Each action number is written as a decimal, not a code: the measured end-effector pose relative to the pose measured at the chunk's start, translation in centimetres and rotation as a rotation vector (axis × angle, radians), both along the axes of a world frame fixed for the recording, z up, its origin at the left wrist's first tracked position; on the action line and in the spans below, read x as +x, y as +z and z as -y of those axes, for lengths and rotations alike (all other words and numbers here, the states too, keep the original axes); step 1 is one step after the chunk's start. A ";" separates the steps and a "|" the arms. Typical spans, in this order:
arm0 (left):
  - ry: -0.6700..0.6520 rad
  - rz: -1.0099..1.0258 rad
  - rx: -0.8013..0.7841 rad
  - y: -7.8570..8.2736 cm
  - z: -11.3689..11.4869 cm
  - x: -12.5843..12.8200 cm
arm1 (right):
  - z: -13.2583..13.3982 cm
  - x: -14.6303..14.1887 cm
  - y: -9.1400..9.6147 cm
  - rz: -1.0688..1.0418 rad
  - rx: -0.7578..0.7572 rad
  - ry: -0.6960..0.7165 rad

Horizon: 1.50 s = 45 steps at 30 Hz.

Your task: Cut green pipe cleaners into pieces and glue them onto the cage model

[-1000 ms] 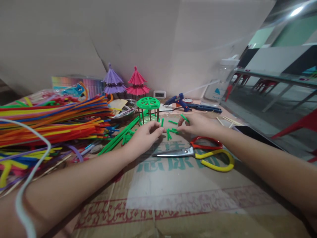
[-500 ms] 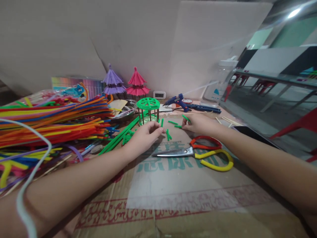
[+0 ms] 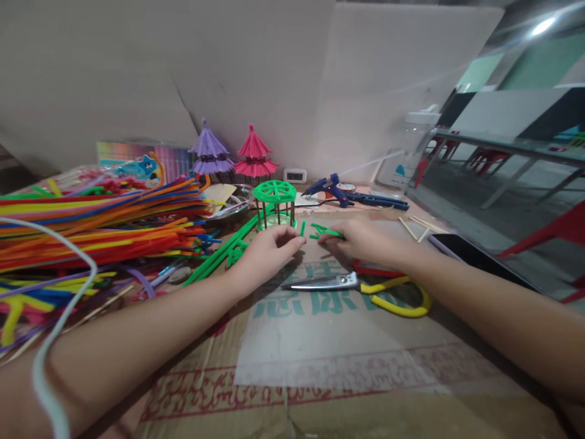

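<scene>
My left hand is closed in a pinch, and a short green pipe cleaner piece stands up at its fingertips. Opposite it, my right hand has its fingers closed around short green pipe cleaner pieces, some of which poke out toward the left. Just behind my left hand stands a small green round frame with a spoked top on thin brown posts. Scissors with red and yellow handles lie below my right hand, partly covered by its wrist.
Long green pipe cleaners and a multicoloured heap lie on the left. Purple and pink umbrella-roofed models stand behind. A glue gun, a bottle and a phone sit at the back and right.
My right hand has moved left and down, over the short green pieces, which are now bunched at its fingers. The loose crossed pieces no longer show. My left hand has barely moved.
</scene>
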<state>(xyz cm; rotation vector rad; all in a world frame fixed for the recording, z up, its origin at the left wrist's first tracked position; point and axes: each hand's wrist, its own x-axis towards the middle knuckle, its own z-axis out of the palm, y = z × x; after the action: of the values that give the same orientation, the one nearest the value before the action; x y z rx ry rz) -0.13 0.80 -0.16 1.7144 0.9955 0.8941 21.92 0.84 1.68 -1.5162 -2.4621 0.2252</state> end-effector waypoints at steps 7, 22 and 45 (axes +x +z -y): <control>-0.011 0.034 -0.018 -0.3 0.0 0.0 | -1.8 0.7 -0.4 -0.526 0.072 -0.113; -0.068 0.027 0.041 -0.4 -0.1 -0.1 | 1.8 -3.1 -0.9 -0.895 -0.176 -0.053; -0.094 -0.031 0.006 -0.4 -0.2 -0.1 | 1.5 -3.8 -2.0 -1.057 -0.333 0.012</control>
<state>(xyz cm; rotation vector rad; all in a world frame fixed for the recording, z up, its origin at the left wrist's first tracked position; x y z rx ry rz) -0.22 1.03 -0.54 1.7699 0.9253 0.8129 18.11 -0.63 -0.28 -1.0341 -1.6051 1.1408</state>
